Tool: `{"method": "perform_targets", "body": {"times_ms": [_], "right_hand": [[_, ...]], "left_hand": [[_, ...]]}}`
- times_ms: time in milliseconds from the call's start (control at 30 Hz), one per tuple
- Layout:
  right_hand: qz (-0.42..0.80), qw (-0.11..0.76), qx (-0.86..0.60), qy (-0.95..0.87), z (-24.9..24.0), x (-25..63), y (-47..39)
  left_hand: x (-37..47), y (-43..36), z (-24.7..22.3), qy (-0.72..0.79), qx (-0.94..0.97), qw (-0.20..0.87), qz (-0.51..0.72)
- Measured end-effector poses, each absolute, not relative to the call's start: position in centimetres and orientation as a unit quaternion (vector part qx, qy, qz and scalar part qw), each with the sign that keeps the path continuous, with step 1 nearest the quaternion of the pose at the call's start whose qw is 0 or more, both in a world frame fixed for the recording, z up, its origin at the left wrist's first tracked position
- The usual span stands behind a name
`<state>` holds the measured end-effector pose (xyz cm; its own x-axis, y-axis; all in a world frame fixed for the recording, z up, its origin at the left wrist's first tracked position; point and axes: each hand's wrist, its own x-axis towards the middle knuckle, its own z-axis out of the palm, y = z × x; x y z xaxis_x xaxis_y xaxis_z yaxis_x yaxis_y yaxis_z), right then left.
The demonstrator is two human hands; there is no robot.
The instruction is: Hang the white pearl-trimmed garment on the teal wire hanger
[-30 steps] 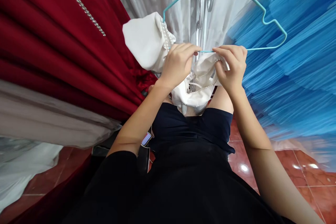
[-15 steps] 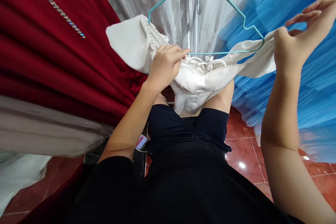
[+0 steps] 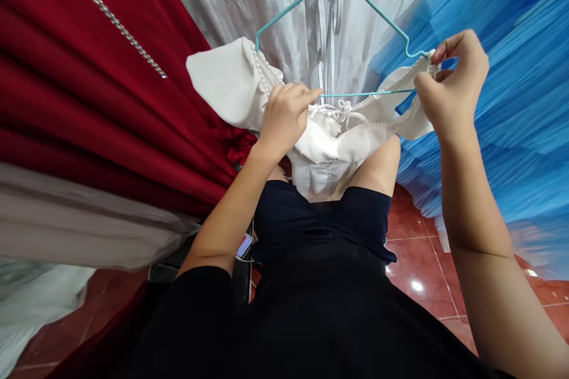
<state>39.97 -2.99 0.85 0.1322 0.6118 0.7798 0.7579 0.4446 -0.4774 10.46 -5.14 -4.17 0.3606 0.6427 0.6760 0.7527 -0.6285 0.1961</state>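
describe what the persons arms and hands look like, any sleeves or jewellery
Both arms are bare from the hands down to where they leave the frame: no sleeves show on either. The left hand and the right hand wear no gloves, and no rings, watch or bracelets can be seen. Fingernails look short and unpainted, as far as the picture shows.

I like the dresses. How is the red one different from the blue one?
The red dress is deep red with smooth, broad folds; the blue dress is bright blue with many fine, thin pleats. The red dress has a sparkly silver chain across it; none shows on the blue dress. The red dress hangs left of the white garment on the teal hanger, the blue dress right. Both hang down toward the red tiled floor.
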Motion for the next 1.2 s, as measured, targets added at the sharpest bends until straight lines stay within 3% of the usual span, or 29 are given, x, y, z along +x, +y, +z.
{"method": "perform_targets", "body": {"times_ms": [367,433,600,800,1000,1200], "right_hand": [[-0.025,0.702,-0.291,-0.649,3.1,35.4,-2.3],[-0.022,0.68,-0.292,-0.672,2.7,33.4,-3.9],[-0.001,0.472,-0.334,-0.816,-1.4,30.4,-6.3],[-0.023,0.552,-0.363,-0.751,-7.2,29.3,-4.3],[-0.025,0.541,-0.359,-0.761,-6.6,28.7,-3.8],[-0.004,0.544,-0.381,-0.747,-6.2,27.9,-4.0]], "left_hand": [[11.7,-5.9,-4.7,-0.426,-0.818,0.078,-0.379],[11.7,-6.1,-4.6,-0.435,-0.815,0.072,-0.376],[11.7,-6.5,-4.3,-0.453,-0.806,0.051,-0.378],[11.8,-6.2,-4.4,-0.426,-0.798,0.02,-0.426],[11.7,-6.1,-4.3,-0.415,-0.803,0.014,-0.426],[11.7,-6.8,-5.0,-0.391,-0.659,0.195,-0.612]]}}
